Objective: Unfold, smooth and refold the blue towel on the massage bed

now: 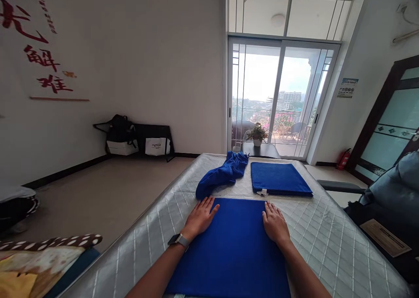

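Note:
A blue towel (234, 250) lies spread flat on a quilted grey mattress (330, 241) right in front of me. My left hand (199, 217) rests flat on the towel's far left corner, fingers stretched out; a watch is on that wrist. My right hand (275, 223) lies flat on the far right corner, fingers extended too. Beyond them a folded blue towel (278, 179) lies neatly on the mattress at the right. A crumpled blue towel (224, 172) lies bunched to its left.
A small dark table with a potted plant (257, 135) stands past the mattress before a glass sliding door (278, 97). Bags (137, 140) lean on the left wall. A dark chair (389, 193) is at the right, a red fire extinguisher (343, 159) beyond. Patterned bedding (42, 258) lies lower left.

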`<move>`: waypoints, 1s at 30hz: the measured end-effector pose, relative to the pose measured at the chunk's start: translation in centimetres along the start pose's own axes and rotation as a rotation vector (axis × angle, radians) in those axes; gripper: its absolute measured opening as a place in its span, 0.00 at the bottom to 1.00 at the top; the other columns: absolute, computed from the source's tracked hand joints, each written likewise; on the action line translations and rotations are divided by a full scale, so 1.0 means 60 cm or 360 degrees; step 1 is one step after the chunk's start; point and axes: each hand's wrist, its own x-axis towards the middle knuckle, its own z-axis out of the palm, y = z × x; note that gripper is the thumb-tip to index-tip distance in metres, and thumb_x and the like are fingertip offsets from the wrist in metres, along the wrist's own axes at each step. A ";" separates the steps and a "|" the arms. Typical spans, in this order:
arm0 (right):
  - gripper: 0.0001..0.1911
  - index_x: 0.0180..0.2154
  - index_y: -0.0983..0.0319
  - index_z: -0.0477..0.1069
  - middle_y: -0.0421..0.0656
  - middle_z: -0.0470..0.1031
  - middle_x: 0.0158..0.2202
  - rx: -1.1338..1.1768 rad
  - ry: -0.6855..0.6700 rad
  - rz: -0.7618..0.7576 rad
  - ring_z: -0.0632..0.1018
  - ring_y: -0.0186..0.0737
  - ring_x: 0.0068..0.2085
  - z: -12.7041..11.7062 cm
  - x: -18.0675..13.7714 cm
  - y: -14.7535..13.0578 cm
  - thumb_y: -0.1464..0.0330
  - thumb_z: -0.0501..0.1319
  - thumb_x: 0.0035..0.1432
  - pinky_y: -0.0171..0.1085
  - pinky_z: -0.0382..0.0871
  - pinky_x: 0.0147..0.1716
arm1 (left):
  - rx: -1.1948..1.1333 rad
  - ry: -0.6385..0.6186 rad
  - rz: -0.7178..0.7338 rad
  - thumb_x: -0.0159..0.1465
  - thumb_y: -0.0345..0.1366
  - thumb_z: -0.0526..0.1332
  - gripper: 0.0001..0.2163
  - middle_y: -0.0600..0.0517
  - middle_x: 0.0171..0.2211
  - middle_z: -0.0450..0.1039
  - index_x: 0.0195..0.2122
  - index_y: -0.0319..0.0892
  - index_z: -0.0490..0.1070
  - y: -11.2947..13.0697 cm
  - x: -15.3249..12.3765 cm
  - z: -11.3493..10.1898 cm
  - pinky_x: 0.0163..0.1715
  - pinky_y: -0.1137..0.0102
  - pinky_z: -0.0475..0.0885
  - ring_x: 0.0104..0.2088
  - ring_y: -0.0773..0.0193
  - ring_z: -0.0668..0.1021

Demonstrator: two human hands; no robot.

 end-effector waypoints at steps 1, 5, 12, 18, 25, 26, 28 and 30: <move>0.33 0.71 0.66 0.49 0.44 0.49 0.73 -0.0008 -0.0004 -0.0001 0.51 0.40 0.72 0.001 0.001 0.000 0.62 0.40 0.70 0.43 0.39 0.70 | -0.0005 0.0028 0.0001 0.73 0.52 0.39 0.30 0.44 0.70 0.59 0.69 0.41 0.57 -0.013 -0.005 0.001 0.68 0.52 0.56 0.70 0.53 0.60; 0.33 0.71 0.65 0.48 0.43 0.48 0.73 -0.0055 -0.0014 0.0009 0.50 0.39 0.72 0.006 0.005 0.002 0.61 0.39 0.70 0.43 0.39 0.70 | -0.0034 0.0138 -0.0029 0.73 0.53 0.40 0.31 0.43 0.69 0.59 0.69 0.40 0.58 -0.028 -0.014 0.008 0.68 0.53 0.57 0.70 0.51 0.61; 0.32 0.71 0.65 0.48 0.43 0.47 0.73 -0.0110 -0.0018 0.0009 0.51 0.39 0.72 0.007 0.003 0.001 0.62 0.39 0.70 0.42 0.39 0.70 | -0.0086 0.0125 -0.0103 0.72 0.55 0.40 0.34 0.41 0.70 0.58 0.69 0.36 0.57 -0.014 -0.014 0.002 0.68 0.54 0.55 0.70 0.50 0.59; 0.31 0.71 0.65 0.50 0.44 0.49 0.73 -0.0214 0.0033 0.0031 0.50 0.43 0.73 -0.013 -0.009 -0.018 0.64 0.41 0.70 0.48 0.39 0.70 | -0.0106 0.0148 -0.0111 0.72 0.55 0.39 0.34 0.39 0.69 0.60 0.69 0.36 0.59 -0.013 -0.017 -0.003 0.67 0.53 0.56 0.70 0.50 0.61; 0.31 0.71 0.65 0.51 0.45 0.50 0.72 -0.0327 0.0121 -0.0108 0.49 0.44 0.73 -0.042 -0.042 -0.046 0.65 0.42 0.69 0.48 0.34 0.70 | -0.0112 0.0185 -0.0092 0.73 0.54 0.38 0.34 0.38 0.68 0.62 0.68 0.35 0.60 -0.012 -0.016 -0.002 0.67 0.52 0.57 0.69 0.49 0.63; 0.31 0.71 0.65 0.51 0.45 0.50 0.72 -0.0312 0.0104 -0.0081 0.49 0.44 0.73 -0.040 -0.049 -0.047 0.64 0.41 0.70 0.48 0.35 0.70 | -0.0113 0.0187 -0.0092 0.72 0.55 0.38 0.34 0.38 0.68 0.62 0.68 0.34 0.60 -0.012 -0.017 -0.001 0.67 0.52 0.57 0.69 0.48 0.63; 0.32 0.71 0.65 0.50 0.44 0.48 0.73 -0.0284 0.0050 -0.0050 0.48 0.44 0.73 -0.031 -0.062 -0.046 0.60 0.40 0.71 0.48 0.37 0.70 | -0.0115 0.0191 -0.0090 0.72 0.55 0.38 0.35 0.38 0.68 0.61 0.67 0.33 0.60 -0.012 -0.017 -0.001 0.67 0.52 0.56 0.69 0.48 0.62; 0.33 0.72 0.65 0.47 0.43 0.45 0.74 -0.0245 -0.0017 -0.0005 0.47 0.44 0.73 -0.019 -0.071 -0.043 0.58 0.39 0.71 0.47 0.39 0.70 | -0.0112 0.0192 -0.0082 0.72 0.55 0.38 0.35 0.39 0.69 0.60 0.68 0.34 0.60 -0.012 -0.018 -0.001 0.67 0.52 0.56 0.69 0.48 0.62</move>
